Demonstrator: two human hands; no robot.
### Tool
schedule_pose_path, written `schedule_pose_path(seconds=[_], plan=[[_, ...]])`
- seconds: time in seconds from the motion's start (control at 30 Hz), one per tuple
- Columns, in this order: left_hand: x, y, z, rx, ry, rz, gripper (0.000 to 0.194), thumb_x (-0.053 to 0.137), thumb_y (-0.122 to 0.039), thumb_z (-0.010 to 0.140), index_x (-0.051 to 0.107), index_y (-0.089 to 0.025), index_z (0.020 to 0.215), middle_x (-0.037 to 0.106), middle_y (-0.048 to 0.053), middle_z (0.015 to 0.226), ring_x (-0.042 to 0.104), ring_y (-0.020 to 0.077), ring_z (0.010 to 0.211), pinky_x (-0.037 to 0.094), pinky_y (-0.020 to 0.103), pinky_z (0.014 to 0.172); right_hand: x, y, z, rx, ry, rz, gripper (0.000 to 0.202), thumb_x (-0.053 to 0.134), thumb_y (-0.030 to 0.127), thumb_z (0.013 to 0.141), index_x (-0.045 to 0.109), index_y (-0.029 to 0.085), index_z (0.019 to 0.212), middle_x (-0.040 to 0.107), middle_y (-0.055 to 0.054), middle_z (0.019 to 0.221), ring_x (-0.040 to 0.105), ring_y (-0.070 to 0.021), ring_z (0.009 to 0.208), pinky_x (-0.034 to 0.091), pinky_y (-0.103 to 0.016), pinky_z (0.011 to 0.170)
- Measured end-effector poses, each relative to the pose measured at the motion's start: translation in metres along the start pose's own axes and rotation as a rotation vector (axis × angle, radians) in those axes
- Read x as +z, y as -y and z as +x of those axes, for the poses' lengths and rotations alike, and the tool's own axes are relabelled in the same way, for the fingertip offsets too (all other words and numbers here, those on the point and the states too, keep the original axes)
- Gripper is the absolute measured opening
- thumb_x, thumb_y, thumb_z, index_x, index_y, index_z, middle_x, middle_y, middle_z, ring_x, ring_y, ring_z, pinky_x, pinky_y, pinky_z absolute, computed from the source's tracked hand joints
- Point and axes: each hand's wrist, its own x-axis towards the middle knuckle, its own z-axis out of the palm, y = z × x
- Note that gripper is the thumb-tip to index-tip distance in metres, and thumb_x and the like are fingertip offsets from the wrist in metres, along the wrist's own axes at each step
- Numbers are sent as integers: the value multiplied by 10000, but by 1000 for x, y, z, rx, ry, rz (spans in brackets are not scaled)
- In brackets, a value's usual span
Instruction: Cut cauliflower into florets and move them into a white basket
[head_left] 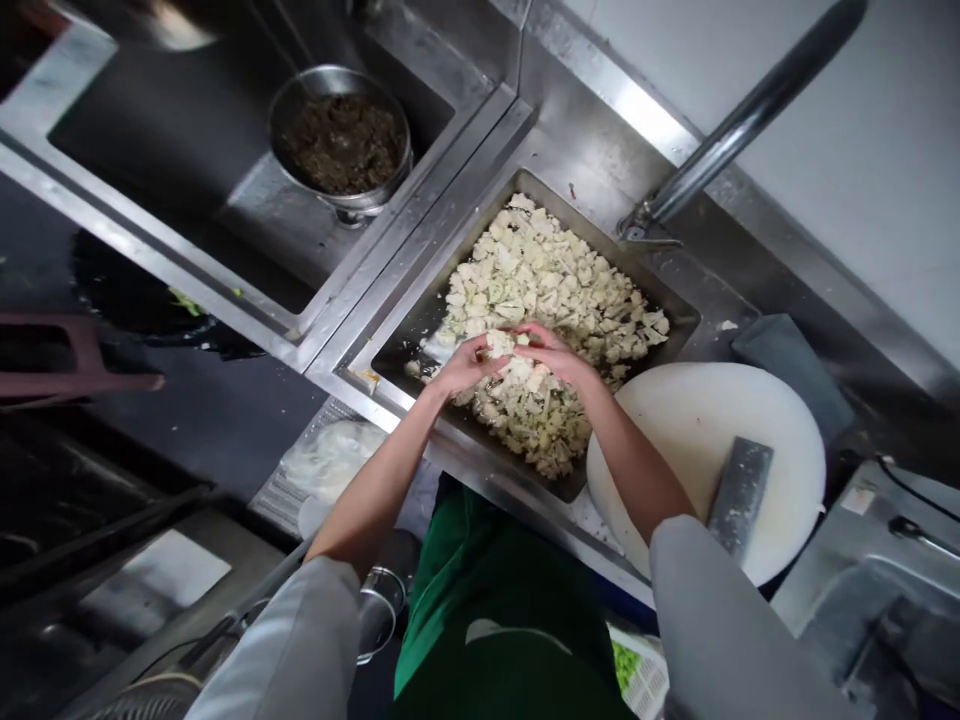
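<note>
A cauliflower piece (pixel 501 344) is gripped by the left hand (pixel 465 367) and right hand (pixel 553 352) together — over the florets (pixel 551 270) heaped in a steel sink (pixel 405 342). Beside that, a round white board (pixel 690 405) bears a grey blade (pixel 741 490); a metal bowl (pixel 375 198) stands in the neighbouring basin (pixel 165 130).
</note>
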Motion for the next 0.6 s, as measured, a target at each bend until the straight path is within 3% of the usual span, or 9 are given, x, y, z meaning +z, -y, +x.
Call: schedule_pose_path(seconds=[0.07, 0.13, 0.27, 0.33, 0.4, 0.5, 0.6], plan=[[-6, -4, 15, 7, -16, 160, 417, 899, -492, 738, 750, -173, 961, 693, 46, 917, 677, 269, 975, 637, 403, 865, -15, -3, 8, 38, -228, -81, 490, 805, 290, 770, 698, 230, 1244, 710, -33, 1034, 685, -264, 1027, 589, -474, 986], [-16, -12, 41, 59, -10, 330, 339, 897, -450, 736, 756, -182, 889, 701, 69, 921, 668, 321, 1076, 595, 455, 1004, -41, 0, 22, -26, -414, -256, 470, 789, 259, 751, 710, 232, 1213, 697, -71, 1185, 641, -315, 1180, 525, -533, 1102], [-27, -42, 121, 310, -11, 590, 366, 900, -334, 710, 782, -172, 1015, 675, 145, 1285, 498, 423, 1386, 331, 517, 1284, -109, 21, 64, -142, -581, -723, 511, 767, 287, 796, 696, 206, 1296, 588, -148, 1487, 432, -392, 1477, 289, -590, 1285], [-23, -61, 166, 440, -21, 712, 546, 878, -420, 764, 739, -146, 1214, 557, 166, 1497, 351, 470, 1506, 245, 577, 1302, -137, 33, 90, -60, -596, -821, 597, 742, 339, 850, 638, 169, 1413, 557, -179, 1543, 422, -407, 1499, 245, -608, 1296], [-14, -79, 206, 430, -4, 840, 775, 851, -551, 802, 632, -136, 1418, 407, 182, 1644, 253, 520, 1552, 229, 647, 1274, -154, 39, 113, 64, -559, -799, 698, 716, 445, 895, 567, 161, 1515, 546, -184, 1569, 452, -406, 1494, 260, -602, 1291], [-5, -94, 251, 178, 152, 1062, 991, 715, -723, 874, 394, -184, 1640, 348, 188, 1702, 346, 488, 1535, 289, 621, 1252, -160, 30, 138, 176, -433, -635, 762, 651, 604, 931, 519, 220, 1575, 520, -126, 1616, 441, -347, 1531, 286, -548, 1293], [-8, -84, 273, 9, 353, 1186, 961, 460, -776, 987, 243, -170, 1700, 309, 158, 1738, 355, 391, 1569, 306, 533, 1273, -150, 5, 144, 112, -303, -400, 622, 454, 559, 1048, 578, 161, 1510, 549, -133, 1591, 472, -256, 1522, 343, -498, 1249]])
